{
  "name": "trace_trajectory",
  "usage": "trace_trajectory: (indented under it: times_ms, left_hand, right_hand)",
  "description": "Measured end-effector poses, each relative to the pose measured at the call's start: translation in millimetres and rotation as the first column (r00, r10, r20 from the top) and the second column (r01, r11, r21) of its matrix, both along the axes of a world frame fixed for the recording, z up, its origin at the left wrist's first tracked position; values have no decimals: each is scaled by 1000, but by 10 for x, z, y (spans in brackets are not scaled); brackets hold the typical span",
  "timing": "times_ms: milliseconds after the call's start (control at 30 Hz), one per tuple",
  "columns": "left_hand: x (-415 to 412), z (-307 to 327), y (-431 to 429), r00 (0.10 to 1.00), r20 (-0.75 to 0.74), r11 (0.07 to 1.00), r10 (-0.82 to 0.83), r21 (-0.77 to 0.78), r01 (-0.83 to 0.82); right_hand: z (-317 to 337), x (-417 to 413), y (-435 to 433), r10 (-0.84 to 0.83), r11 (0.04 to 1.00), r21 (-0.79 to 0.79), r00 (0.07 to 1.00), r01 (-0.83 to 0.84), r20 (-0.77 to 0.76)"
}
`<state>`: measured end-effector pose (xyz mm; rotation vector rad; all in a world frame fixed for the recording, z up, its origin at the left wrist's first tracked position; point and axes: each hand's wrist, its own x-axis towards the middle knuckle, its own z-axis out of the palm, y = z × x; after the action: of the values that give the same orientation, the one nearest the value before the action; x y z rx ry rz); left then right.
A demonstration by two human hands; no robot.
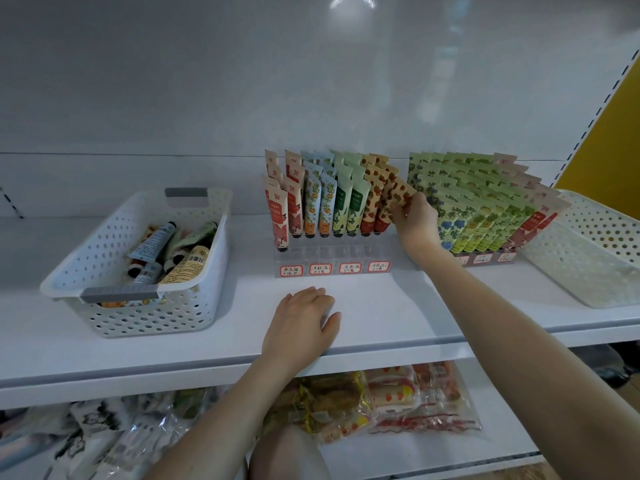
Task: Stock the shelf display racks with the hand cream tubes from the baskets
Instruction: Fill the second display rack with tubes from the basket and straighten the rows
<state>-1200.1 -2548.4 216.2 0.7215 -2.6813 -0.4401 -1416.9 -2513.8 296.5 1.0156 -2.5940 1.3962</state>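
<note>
A clear display rack on the white shelf holds rows of upright hand cream tubes. My right hand grips a strawberry-patterned tube at the rack's right end, tilted over the rightmost column. A second rack to the right is packed with green, blue and red patterned tubes. The left white basket holds several loose tubes. My left hand rests flat and open on the shelf in front of the rack, holding nothing.
A white perforated basket stands at the right end of the shelf. Its inside looks bare. The shelf's front edge runs below my left hand. Bagged snacks lie on the lower shelf. A yellow panel borders the far right.
</note>
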Motion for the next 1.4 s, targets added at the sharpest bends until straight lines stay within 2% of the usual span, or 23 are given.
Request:
trace_trajectory:
  times_ms: [133,367,600,1000,1200,1400]
  left_hand:
    - [-9,-5,-13,1000,13,1000,-5,-4,5]
    - [-11,-12,-16,1000,17,1000,8,6,-8]
    - [-13,-12,-8,1000,-12,1000,11,-10,-11]
    - [2,35,15,1000,5,1000,9,10,-9]
    - [5,66,28,1000,0,999,6,32,-6]
    - [23,73,29,999,31,999,8,35,-9]
  right_hand:
    - [8,1,23,54,999,7,997,-54,-49]
    - [191,-99,-105,82,974,218,993,-61,-88]
    - [159,-100,-135,44,978,206,997,-31,-59]
    - [52,-52,-67,72,992,102,996,-76,46]
    - [31,-27,-45,63,992,111,997,-66,33]
    - [23,37,81,57,978,202,998,-57,6]
